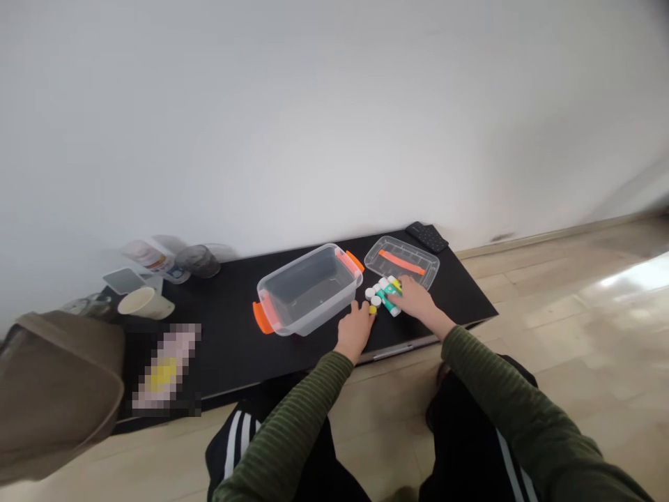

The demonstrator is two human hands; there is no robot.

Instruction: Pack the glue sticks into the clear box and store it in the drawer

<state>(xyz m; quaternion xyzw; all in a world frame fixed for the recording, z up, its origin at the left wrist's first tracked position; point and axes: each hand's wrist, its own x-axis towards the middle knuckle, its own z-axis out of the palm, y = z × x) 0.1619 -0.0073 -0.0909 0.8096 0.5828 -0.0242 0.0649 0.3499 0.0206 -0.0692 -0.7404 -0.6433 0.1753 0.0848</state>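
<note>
Touching the bunch of small bottles [388, 297] with both hands, I'm working at the right half of the black table [230, 328]. The bottles are lying packed close together, showing white caps, green labels and some yellow. My right hand [415, 300] is resting over them from 3 o'clock, fingers bending onto the green and yellow ones; whether it's pinching one, I'm not managing to tell. My left hand [354, 328] is sitting at between 7 and 8 o'clock, fingertips curling by a yellow piece [373, 310]; its grip is hiding from me too.

Moving outward, the clear plastic box [327, 307] is standing open at 9 o'clock, just beside the bottles, showing orange handles at its two ends. At 1 o'clock the clear lid [384, 266] is lying near the bottles, an orange strip [401, 263] running across it. Beyond that, between 1 and 2, a dark keypad-like thing [427, 237] is lying at the table's back edge.

Well off at 9 o'clock, a paper cup [151, 305] is tilting on its side; near it, a grey bundle [198, 261] is resting toward the wall [324, 125]. Between 8 and 9, a brown bag [57, 390] is filling the corner.
</note>
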